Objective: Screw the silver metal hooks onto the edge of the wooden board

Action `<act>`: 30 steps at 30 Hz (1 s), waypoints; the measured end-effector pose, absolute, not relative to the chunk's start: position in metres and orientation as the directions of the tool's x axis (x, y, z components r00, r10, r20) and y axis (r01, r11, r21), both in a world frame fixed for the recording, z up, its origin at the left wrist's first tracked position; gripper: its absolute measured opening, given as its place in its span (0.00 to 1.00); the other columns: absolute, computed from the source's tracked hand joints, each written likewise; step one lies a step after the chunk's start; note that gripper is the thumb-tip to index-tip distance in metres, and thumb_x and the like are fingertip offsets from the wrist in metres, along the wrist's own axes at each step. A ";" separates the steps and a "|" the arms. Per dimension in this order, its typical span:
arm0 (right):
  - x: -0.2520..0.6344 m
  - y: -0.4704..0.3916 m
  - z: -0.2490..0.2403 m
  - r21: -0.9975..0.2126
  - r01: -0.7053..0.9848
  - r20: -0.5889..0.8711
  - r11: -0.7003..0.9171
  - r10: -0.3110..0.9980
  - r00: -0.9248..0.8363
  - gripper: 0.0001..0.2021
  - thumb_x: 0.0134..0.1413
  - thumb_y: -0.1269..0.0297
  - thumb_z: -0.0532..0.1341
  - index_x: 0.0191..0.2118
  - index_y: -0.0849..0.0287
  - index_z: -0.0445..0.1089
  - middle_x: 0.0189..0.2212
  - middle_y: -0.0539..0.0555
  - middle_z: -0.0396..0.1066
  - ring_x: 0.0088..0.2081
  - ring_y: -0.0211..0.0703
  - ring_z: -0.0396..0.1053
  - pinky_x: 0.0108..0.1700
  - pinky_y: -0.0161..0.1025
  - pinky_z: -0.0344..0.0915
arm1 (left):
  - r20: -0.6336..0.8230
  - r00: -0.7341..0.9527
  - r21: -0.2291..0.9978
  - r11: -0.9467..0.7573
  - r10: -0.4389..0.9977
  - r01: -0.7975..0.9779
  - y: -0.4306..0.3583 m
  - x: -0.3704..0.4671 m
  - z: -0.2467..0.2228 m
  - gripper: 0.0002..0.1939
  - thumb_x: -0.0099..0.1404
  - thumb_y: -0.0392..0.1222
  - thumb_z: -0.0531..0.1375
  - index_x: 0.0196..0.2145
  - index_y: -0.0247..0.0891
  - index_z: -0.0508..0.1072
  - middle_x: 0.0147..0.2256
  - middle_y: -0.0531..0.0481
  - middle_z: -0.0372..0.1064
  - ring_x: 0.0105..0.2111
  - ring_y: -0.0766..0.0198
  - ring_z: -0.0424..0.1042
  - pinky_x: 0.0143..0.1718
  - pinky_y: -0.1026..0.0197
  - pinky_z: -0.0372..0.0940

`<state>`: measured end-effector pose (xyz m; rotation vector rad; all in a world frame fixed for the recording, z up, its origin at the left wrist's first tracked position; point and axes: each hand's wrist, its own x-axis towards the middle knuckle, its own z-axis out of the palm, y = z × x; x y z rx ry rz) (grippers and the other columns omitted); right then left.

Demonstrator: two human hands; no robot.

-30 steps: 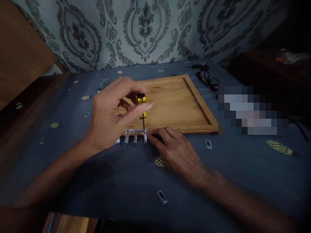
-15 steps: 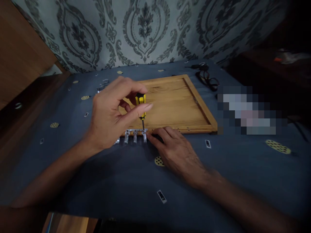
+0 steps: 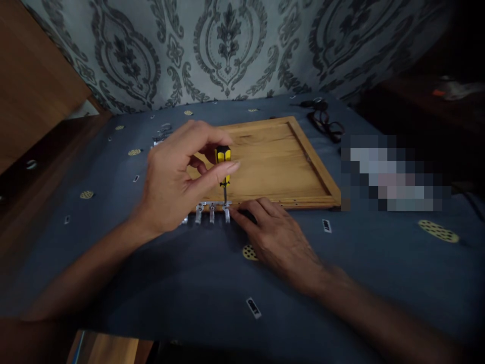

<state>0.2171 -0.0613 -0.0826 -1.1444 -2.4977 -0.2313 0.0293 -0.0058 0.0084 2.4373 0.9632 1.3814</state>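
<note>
Patterned fabric (image 3: 227, 45) backs the blue cloth (image 3: 174, 288) in the head view. On the cloth lies a framed wooden panel (image 3: 269, 162); at its near edge, the left hand (image 3: 170, 172) pinches a screwdriver (image 3: 223, 155) upright over a metal hook (image 3: 227, 216), the right hand (image 3: 278, 235) just beside, its grip unclear. Screw-turning seems underway, the next turn calling for a steady shaft; cloth stretches nearer.

The screwdriver (image 3: 223, 155) is yellow and black, the cloth (image 3: 197, 298) yellow-spotted blue.

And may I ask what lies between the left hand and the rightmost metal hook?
In the head view, the yellow-and-black screwdriver: its lower handle and shaft.
</note>
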 end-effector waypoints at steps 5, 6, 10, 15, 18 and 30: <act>0.217 -0.061 -0.082 -0.037 0.754 0.381 0.655 0.707 -0.595 0.18 0.58 0.78 0.55 0.52 0.63 0.71 0.43 0.61 0.72 0.44 0.51 0.66 0.44 0.48 0.68 | 0.731 0.384 0.398 -0.809 0.565 0.433 -0.005 0.027 0.009 0.07 0.61 0.36 0.64 0.39 0.41 0.73 0.34 0.54 0.72 0.32 0.71 0.72 0.28 0.70 0.70; 0.218 -0.061 -0.082 -0.043 0.754 0.379 0.655 0.709 -0.595 0.18 0.58 0.78 0.55 0.52 0.63 0.71 0.43 0.61 0.72 0.44 0.51 0.66 0.44 0.49 0.68 | 0.727 0.398 0.388 -0.813 0.559 0.434 -0.004 0.026 0.009 0.07 0.62 0.35 0.63 0.40 0.41 0.73 0.35 0.54 0.72 0.32 0.71 0.72 0.29 0.70 0.70; 0.218 -0.061 -0.081 -0.046 0.748 0.382 0.662 0.704 -0.599 0.18 0.58 0.78 0.54 0.52 0.64 0.71 0.42 0.62 0.72 0.43 0.51 0.66 0.43 0.49 0.69 | 0.713 0.399 0.403 -0.803 0.576 0.438 -0.004 0.027 0.009 0.07 0.63 0.36 0.63 0.40 0.40 0.74 0.36 0.54 0.73 0.33 0.70 0.73 0.28 0.70 0.70; 0.218 -0.061 -0.082 -0.023 0.747 0.396 0.665 0.692 -0.604 0.18 0.58 0.78 0.54 0.52 0.65 0.71 0.42 0.61 0.72 0.43 0.51 0.65 0.44 0.48 0.67 | 0.732 0.364 0.416 -0.801 0.575 0.430 -0.004 0.030 0.008 0.06 0.61 0.38 0.64 0.37 0.41 0.73 0.33 0.53 0.72 0.31 0.70 0.72 0.26 0.69 0.70; 0.218 -0.061 -0.083 -0.023 0.749 0.389 0.662 0.696 -0.603 0.18 0.57 0.78 0.55 0.52 0.64 0.71 0.42 0.61 0.72 0.43 0.51 0.65 0.44 0.48 0.67 | 0.723 0.375 0.414 -0.798 0.581 0.437 -0.005 0.029 0.009 0.05 0.62 0.37 0.63 0.38 0.41 0.73 0.35 0.53 0.72 0.32 0.71 0.72 0.28 0.70 0.70; 0.218 -0.061 -0.084 -0.020 0.755 0.393 0.656 0.699 -0.597 0.18 0.56 0.79 0.56 0.52 0.63 0.71 0.42 0.60 0.72 0.43 0.51 0.66 0.44 0.47 0.67 | 0.710 0.380 0.424 -0.790 0.593 0.442 -0.005 0.028 0.008 0.07 0.61 0.36 0.64 0.39 0.40 0.73 0.35 0.52 0.72 0.33 0.70 0.71 0.29 0.68 0.70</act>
